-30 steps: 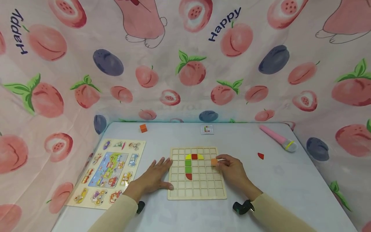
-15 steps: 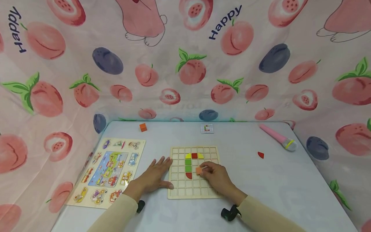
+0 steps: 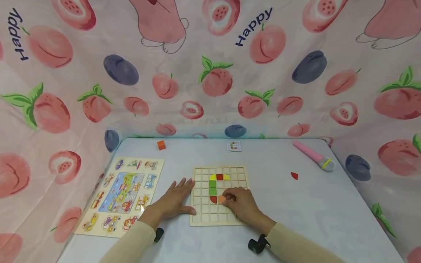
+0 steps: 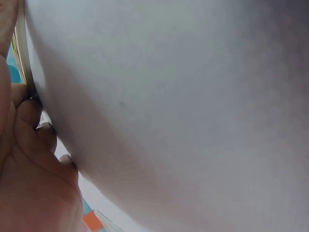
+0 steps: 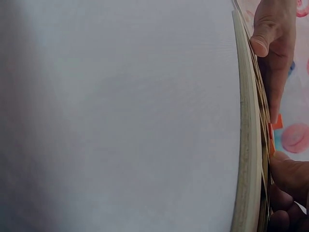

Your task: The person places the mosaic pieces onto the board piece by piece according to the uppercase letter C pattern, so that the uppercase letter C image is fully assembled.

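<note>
A wooden grid board [image 3: 201,218] lies in the middle of the table in the head view. My left hand [image 3: 171,201] is spread with straight fingers along its left edge, the thumb touching the frame. Between thumb and fingertips, my right hand [image 3: 244,205] pinches an orange square tile [image 3: 221,199] at a cell right beside a red rounded tile [image 3: 213,200]. Above that red piece, green tiles [image 3: 213,187] run upward to a yellow tile [image 3: 212,177], then a red square tile [image 3: 219,177] and a second yellow tile [image 3: 226,177]. Fingers cover part of the orange tile.
A vehicle picture puzzle [image 3: 121,193] lies at left. Along the back are an orange cube [image 3: 161,145], a small pattern card [image 3: 234,146] and a pink toy microphone [image 3: 314,155]. A loose red tile [image 3: 294,176] lies right of the board.
My right hand has carried the orange tile leftward from the board's right edge, then slightly down beside the red rounded tile. My left hand stays at the board's left edge.
</note>
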{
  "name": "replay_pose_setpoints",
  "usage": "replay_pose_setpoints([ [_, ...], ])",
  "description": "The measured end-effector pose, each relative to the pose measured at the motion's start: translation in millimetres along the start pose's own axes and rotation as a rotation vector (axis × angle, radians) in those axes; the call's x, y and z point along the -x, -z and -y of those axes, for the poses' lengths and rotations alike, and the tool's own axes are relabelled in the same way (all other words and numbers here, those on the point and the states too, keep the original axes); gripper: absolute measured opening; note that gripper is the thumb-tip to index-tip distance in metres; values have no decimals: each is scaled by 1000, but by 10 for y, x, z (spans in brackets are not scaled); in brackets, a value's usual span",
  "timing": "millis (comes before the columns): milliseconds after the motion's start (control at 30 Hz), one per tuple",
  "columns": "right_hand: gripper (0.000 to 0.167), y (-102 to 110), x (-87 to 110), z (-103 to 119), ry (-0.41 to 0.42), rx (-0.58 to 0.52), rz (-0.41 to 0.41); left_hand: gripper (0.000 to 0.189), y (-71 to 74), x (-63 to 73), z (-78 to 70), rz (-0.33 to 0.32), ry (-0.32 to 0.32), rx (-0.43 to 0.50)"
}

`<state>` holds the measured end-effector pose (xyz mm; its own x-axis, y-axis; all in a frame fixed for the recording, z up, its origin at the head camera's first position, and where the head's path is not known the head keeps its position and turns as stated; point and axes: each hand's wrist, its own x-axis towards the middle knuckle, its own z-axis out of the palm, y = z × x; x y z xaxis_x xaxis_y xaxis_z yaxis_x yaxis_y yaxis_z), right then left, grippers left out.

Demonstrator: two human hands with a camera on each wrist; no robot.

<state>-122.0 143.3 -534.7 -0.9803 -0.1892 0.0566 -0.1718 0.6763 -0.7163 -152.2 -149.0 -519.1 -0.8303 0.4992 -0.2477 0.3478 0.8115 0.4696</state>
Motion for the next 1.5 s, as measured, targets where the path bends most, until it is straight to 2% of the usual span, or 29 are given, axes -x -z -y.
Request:
replay_pose_setpoints([
  [367, 19, -6, 10, 14, -2, 45, 15, 110, -37, 0, 19, -2, 5, 14],
  [867, 19, 11, -17, 8, 6, 62, 30, 110, -9, -18, 0, -2, 10, 6],
  [1033, 24, 35, 2, 0, -21, -7, 20, 110, -19, -16, -4, 1, 14, 17],
  [1300, 26, 155, -22, -26, -133, -222, 0, 111, -19, -14, -8, 5, 21, 26],
  [1500, 29, 289, -94, -75, -151, -275, -51, 111, -22, -21, 1, 2, 20, 11],
])
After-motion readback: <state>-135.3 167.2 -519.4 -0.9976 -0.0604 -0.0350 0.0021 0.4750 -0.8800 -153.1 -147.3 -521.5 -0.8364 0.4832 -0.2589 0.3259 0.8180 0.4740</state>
